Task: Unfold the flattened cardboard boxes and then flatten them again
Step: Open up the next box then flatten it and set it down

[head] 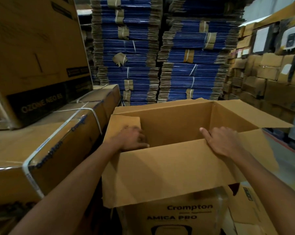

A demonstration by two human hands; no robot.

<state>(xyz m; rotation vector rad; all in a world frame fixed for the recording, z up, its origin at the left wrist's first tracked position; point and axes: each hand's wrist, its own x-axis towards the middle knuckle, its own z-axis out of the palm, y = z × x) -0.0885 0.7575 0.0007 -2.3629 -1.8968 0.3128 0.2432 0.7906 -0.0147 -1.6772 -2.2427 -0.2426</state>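
Head view: box of brown cardboard standing opened out at the centre, just in front of the person, mouth upward, with its four top flaps raised or splayed outward. Left hand sits at the near-left corner of the mouth, beside the left flap, fingers curled downward. Motion blur hides whether they pinch any cardboard, so its grip cannot be told. Right hand rests on the near-right corner, where the near flap meets the right flap, with the index finger straight along the edge and the other fingers bent. The thumb is hidden, so its hold cannot be told either. The two hands are well apart, one at each end of the near flap. The front wall of the box reads "Crompton" above "AMICA PRO", with a smaller line between them too blurred to read. Beside the box on the left lies a strapped carton with blue "Crompton" lettering along its edge. A large carton stacked on it is marked "OZONE NEO", with further characters unclear. Behind stand bundles of blue flattened cartons, and on the right a wall of brown cartons whose labels are unreadable.
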